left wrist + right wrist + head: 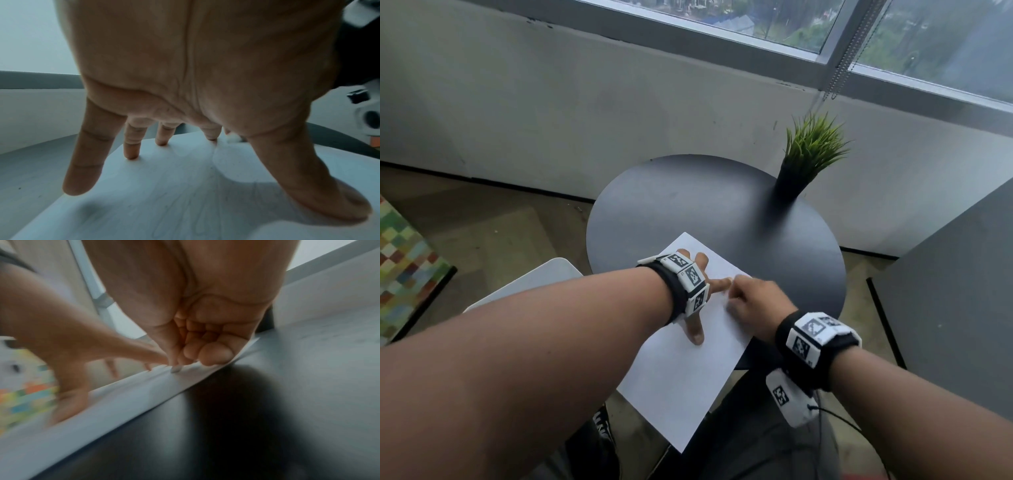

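A white sheet of paper [688,377] lies on a round dark table [722,205], its near end hanging over the table's front edge. My left hand [710,310] is spread on the sheet's far half, and in the left wrist view its straight fingers [131,151] and thumb press the paper [164,194] down. Just to its right, my right hand [751,296] is curled at the sheet's far right corner. In the right wrist view its thumb and fingertips [213,353] meet on the paper's edge [123,402] and pinch it.
A potted green grass plant [808,154] stands at the table's far right rim. A white seat [534,281] is at the left, a checkered multicoloured surface [404,260] farther left, and a grey panel [962,308] at the right. Wall and window lie beyond.
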`<move>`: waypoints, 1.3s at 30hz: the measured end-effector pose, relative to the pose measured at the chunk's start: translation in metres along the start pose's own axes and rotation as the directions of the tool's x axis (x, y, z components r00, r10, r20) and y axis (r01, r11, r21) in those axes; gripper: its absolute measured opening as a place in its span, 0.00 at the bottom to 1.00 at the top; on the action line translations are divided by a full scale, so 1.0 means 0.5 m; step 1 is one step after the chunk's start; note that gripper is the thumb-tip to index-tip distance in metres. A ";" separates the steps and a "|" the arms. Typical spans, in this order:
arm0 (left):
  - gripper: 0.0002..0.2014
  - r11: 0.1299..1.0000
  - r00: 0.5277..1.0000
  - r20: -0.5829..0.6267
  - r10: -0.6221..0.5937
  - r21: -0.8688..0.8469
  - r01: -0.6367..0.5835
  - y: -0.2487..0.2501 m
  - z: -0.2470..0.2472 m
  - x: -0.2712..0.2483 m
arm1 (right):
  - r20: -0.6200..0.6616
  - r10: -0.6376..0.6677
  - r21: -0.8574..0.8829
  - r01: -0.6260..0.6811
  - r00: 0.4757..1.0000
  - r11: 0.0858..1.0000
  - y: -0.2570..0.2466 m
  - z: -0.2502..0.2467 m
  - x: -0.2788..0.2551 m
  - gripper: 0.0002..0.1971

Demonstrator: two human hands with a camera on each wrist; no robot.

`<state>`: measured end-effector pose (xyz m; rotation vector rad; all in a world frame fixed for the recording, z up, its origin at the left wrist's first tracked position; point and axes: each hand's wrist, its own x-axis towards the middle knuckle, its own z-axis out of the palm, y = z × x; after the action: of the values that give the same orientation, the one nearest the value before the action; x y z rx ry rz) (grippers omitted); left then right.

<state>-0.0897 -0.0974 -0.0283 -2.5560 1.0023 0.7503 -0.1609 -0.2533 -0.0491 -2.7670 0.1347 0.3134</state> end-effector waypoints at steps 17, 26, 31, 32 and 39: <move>0.65 1.000 0.999 0.038 -0.018 0.023 0.017 0.016 -0.006 0.007 | -0.032 0.055 0.035 -0.054 0.998 0.998 0.036 -0.034 -0.021 0.05; 0.63 0.999 0.995 0.091 -0.044 -0.016 0.046 0.025 -0.014 0.003 | 0.044 0.013 0.024 -0.015 0.999 1.000 0.043 -0.032 -0.046 0.04; 0.54 0.995 0.998 0.047 -0.041 -0.094 0.046 0.033 -0.003 0.002 | -0.028 0.121 0.099 -0.118 0.992 0.988 0.062 -0.032 -0.018 0.06; 0.56 0.994 0.998 0.040 -0.042 -0.103 0.046 0.032 0.005 0.003 | -0.025 0.099 0.087 -0.096 0.995 0.992 0.058 -0.030 -0.022 0.05; 0.65 0.996 1.000 0.001 -0.012 -0.094 0.012 0.033 0.024 0.014 | 0.097 -0.129 -0.057 0.135 0.987 0.989 0.019 -0.016 -0.067 0.04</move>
<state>-0.1010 -0.1077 -0.0437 -2.6385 0.9724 0.8128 -0.1930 -0.2634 -0.0372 -2.8008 -0.0839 0.4174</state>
